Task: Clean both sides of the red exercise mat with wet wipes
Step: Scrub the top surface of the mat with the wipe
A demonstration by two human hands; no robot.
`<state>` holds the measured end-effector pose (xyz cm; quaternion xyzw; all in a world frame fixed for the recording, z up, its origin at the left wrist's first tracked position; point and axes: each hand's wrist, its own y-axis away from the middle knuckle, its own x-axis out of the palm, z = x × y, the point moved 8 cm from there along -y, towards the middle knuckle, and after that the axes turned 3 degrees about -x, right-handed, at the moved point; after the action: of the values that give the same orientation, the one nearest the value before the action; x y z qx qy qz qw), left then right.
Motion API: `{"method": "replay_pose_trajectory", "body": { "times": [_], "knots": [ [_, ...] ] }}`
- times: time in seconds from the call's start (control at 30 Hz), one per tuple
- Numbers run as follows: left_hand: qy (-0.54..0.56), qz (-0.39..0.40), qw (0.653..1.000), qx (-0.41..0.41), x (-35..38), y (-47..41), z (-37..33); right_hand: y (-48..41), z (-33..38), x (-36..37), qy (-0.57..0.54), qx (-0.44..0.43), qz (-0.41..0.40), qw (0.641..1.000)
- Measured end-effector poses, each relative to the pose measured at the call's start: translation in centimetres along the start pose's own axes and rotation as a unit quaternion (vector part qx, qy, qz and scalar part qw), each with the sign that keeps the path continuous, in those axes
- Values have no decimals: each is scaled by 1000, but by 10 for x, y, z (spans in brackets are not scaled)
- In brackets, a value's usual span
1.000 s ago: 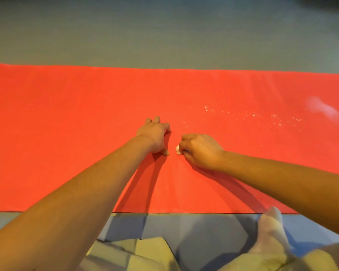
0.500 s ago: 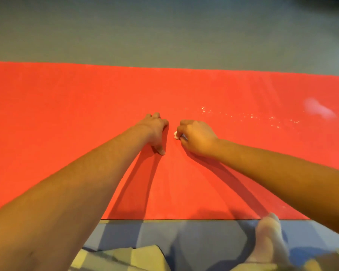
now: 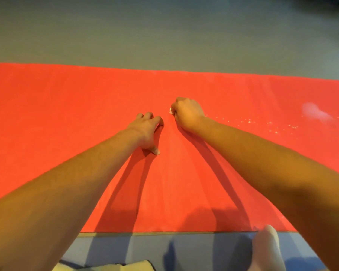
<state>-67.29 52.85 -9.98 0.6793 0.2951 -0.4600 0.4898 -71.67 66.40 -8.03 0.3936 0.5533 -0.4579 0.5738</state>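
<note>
Head view, looking down. Red exercise mat (image 3: 67, 118) lies flat on the grey floor (image 3: 164, 32), running across the whole width of the frame; its near edge sits just ahead of a bluer strip of floor.

Left hand (image 3: 147, 132) rests near the middle of the mat. Its fingers (image 3: 157, 120) are arched and moderately spread, tips and thumb touching the surface, and they hold nothing.

Right hand (image 3: 187, 114) is just beside the left one and slightly farther from the body. Its fingers are curled tight around a wet wipe (image 3: 171, 111). Only a small white corner of the wipe shows at the thumb side, down at the mat surface. How much wipe is inside the fist, I cannot tell.

Both forearms are extended forward, with shadows falling on the mat beneath them.

Right portion of the mat carries scattered white specks (image 3: 262, 122) and, farther right, a pale smear (image 3: 313, 112).

Bottom of frame shows a foot in a white sock (image 3: 268, 249) at the mat's near edge, and pale yellow-green fabric (image 3: 106, 267) lower left of it.
</note>
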Motion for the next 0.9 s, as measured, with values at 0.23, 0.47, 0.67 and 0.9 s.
{"method": "replay_pose_trajectory", "body": {
  "times": [0.23,0.47,0.67,0.9],
  "knots": [
    [9,-6,1000,-15,-16,-27,6,77,27,5,-39,-113,-21,993],
    [48,-162,985,-8,-20,-57,3,13,-7,11,-12,-69,-28,997],
    [80,-313,946,27,0,-53,7,-72,-41,13,0,-25,-55,998],
    [72,-320,944,22,2,-61,9,-166,-76,8,60,-2,-40,997]
  ]
}}
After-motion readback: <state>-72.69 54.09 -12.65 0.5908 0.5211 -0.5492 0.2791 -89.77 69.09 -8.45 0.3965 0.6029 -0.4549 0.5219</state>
